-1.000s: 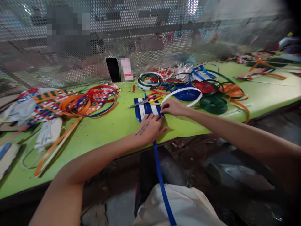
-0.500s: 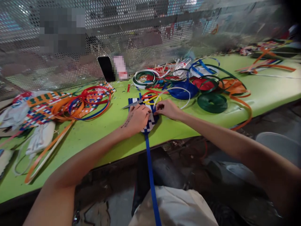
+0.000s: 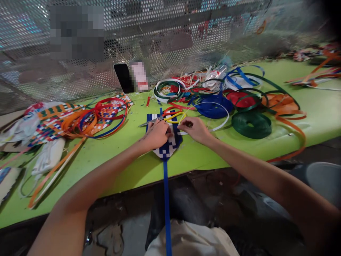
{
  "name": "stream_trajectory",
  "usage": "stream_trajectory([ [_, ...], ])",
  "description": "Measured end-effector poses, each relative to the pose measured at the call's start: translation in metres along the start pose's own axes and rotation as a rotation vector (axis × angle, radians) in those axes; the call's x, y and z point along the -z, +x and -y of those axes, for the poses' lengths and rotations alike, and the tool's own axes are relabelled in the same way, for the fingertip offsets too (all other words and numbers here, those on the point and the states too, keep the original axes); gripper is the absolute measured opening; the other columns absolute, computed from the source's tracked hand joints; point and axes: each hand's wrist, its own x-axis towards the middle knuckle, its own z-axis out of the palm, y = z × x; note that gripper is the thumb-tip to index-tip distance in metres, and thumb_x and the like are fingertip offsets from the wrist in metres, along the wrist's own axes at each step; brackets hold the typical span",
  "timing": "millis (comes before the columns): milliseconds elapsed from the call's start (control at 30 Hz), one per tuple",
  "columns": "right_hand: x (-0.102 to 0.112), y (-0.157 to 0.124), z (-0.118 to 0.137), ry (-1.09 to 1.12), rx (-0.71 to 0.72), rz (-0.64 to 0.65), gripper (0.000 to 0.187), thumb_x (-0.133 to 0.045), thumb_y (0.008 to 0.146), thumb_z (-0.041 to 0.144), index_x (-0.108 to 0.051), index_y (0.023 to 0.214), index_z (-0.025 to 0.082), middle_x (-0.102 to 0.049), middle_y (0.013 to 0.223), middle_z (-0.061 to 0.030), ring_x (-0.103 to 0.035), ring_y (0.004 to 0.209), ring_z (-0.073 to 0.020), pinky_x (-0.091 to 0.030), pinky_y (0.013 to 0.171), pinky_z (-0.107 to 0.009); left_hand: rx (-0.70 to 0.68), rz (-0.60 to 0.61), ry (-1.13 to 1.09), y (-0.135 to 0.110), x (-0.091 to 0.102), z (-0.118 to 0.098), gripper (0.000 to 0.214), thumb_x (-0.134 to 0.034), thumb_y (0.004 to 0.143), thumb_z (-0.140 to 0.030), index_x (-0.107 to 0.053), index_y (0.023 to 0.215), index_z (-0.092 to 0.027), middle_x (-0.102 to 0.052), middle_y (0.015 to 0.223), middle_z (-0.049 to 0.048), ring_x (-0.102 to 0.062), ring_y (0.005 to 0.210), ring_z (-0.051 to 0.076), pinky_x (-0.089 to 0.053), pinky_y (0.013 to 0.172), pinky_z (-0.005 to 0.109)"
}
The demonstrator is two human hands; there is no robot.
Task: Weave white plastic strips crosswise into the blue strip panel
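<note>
A small blue and white woven strip piece (image 3: 168, 146) lies on the green table (image 3: 112, 149) right in front of me. My left hand (image 3: 157, 134) rests on its left part with fingers curled, pressing the strips down. My right hand (image 3: 195, 128) sits at its right edge, fingers pinched on a white strip. One long blue strip (image 3: 166, 199) runs from the weave over the table edge toward my lap. Scissors with yellow and red handles (image 3: 166, 118) lie just behind my hands.
Coils of green (image 3: 251, 124), blue (image 3: 214, 106), red and orange strapping crowd the back right. Red, orange and blue loops (image 3: 102, 115) and woven mats (image 3: 53, 121) lie at the left. A dark phone (image 3: 122, 77) leans on the perforated metal screen behind.
My left hand moved up from the near end of the strips onto the weave, uncovering the checkered part. The right hand stayed at the right edge. The view shifted slightly.
</note>
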Motion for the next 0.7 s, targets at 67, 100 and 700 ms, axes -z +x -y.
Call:
stream_trajectory([
  [67,0.000,0.000,0.000,-0.009,0.003,-0.005,0.050,-0.076,0.087,0.069,-0.070,0.079,0.020,-0.068,0.075,-0.0039,-0.053,0.070,-0.0181,-0.038,0.066,-0.034,0.035,0.032,-0.014,0.002,0.002,-0.002,0.018,-0.064,0.103,-0.033,-0.076,0.100,-0.021,-0.071,0.122,0.0128,-0.056,0.130,0.039,-0.041,0.110,0.060],
  [100,0.000,0.000,0.000,-0.011,0.007,-0.008,0.050,-0.075,0.088,0.069,-0.071,0.079,0.020,-0.069,0.076,-0.0040,-0.054,0.070,-0.0182,-0.038,0.066,-0.034,0.053,0.047,-0.023,0.003,0.003,-0.003,0.018,-0.064,0.102,-0.033,-0.076,0.099,-0.021,-0.071,0.123,0.0129,-0.056,0.131,0.039,-0.040,0.110,0.060],
  [700,-0.007,0.019,0.026,-0.347,0.091,0.319,0.011,-0.074,0.089,0.017,-0.085,0.089,0.021,-0.072,0.080,-0.0031,-0.059,0.072,-0.0167,-0.040,0.069,-0.031,0.212,0.095,-0.038,-0.003,0.018,0.004,0.018,-0.062,0.098,-0.031,-0.078,0.101,-0.023,-0.069,0.134,0.0132,-0.053,0.138,0.039,-0.039,0.115,0.056],
])
